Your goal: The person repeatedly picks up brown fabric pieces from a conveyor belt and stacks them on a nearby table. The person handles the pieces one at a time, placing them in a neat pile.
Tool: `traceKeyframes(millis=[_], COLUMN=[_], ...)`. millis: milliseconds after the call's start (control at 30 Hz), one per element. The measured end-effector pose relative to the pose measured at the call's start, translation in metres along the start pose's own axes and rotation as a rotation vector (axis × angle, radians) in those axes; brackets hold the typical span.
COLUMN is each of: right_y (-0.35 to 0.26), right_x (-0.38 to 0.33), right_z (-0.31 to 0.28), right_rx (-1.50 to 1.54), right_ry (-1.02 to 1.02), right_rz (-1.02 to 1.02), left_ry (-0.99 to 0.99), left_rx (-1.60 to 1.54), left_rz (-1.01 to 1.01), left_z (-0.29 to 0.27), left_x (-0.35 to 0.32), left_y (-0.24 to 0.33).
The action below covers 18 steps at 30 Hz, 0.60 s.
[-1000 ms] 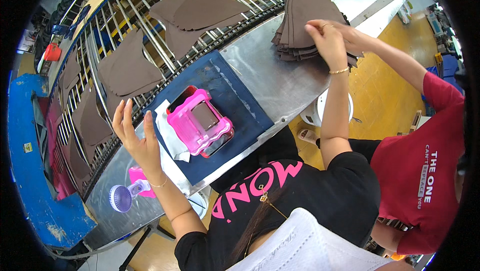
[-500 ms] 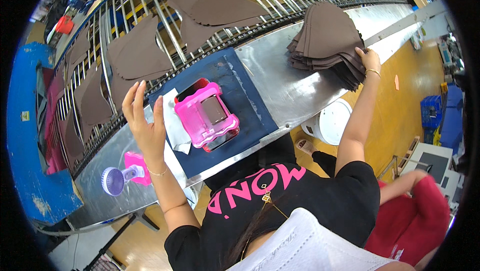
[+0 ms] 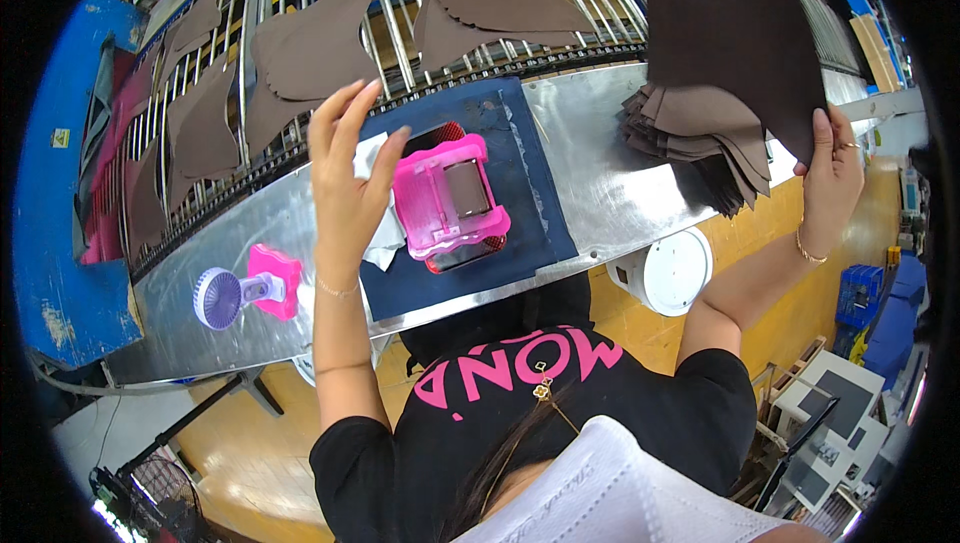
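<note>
I wear a black short-sleeved T-shirt with pink lettering across the chest and a white face mask. My arms are bare below the sleeves. A thin bracelet circles each wrist, and my right hand [image 3: 830, 178] bears a ring.

Counts, placed off the two hands:

- Hands: 2. Left hand [image 3: 345, 178] raised open, gripping nothing. Right hand [image 3: 828, 175] pinches 1 large brown cut piece [image 3: 735, 38].
- Brown stack [image 3: 700, 138]: 1, just left of the right-hand grip; layer count not readable.
- Loose brown pieces on the roller conveyor [image 3: 300, 3]: about 7 visible, all beyond the left hand, some overlapping, so approximate.
- Pink stamping device [image 3: 448, 198]: 1, just right of the left hand.
- White cloth [image 3: 385, 233]: 1, under the left hand.
- Dark blue mat [image 3: 500, 233]: 1.
- Small fan on pink base [image 3: 245, 288]: 1, left of the left wrist.
- White round stool [image 3: 665, 271]: 1, below the right-hand grip.
</note>
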State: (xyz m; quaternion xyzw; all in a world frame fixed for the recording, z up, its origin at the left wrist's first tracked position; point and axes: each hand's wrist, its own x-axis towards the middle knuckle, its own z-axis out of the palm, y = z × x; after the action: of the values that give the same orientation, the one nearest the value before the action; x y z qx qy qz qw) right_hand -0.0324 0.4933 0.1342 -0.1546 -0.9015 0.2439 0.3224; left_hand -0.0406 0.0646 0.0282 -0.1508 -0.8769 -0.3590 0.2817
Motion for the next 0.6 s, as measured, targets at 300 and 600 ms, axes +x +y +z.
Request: traceKeyframes(millis=[300,600], right_y=[-0.099,-0.135], right_x=[-0.068,-0.13], right_z=[0.087,0.171], right_rx=[0.962,0.851], right_ry=[-0.242,-0.73], right_rz=[-0.067,-0.567], left_ry=[-0.007,0.269], left_rx=[-0.833,-0.22], left_rz=[-0.61,-0.439], left_z=[-0.036,-0.15], left_x=[0.01,-0.041], left_y=[0.01,-0.016])
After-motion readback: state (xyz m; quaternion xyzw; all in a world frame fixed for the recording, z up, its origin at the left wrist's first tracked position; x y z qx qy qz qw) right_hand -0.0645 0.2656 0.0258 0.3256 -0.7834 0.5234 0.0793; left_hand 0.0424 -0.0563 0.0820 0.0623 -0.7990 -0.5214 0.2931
